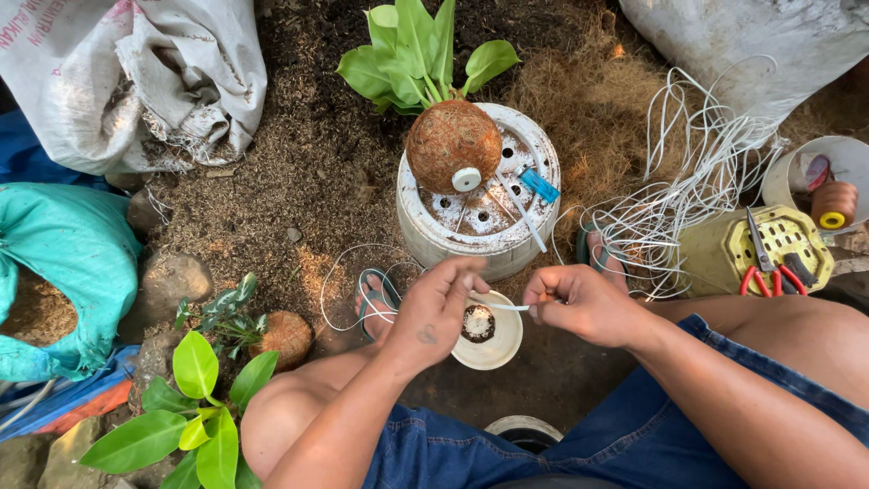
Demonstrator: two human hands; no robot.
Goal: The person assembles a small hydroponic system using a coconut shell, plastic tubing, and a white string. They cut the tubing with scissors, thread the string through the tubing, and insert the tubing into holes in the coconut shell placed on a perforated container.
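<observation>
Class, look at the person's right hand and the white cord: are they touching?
Touching. The head view shows the right hand pinching the white cord between its fingertips, with the cord running across to the left hand.

Things on the dirt ground [299, 181]

A white upturned bucket [453, 240], a small white bowl [502, 349], white sacks [136, 81], a stone [172, 281] and tangled white string [697, 172] lie on it.

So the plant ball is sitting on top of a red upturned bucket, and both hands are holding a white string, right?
Not quite. The head view shows the upturned bucket is white, not red. The plant ball does sit on top of it, and the left hand and right hand do hold a white string.
</observation>
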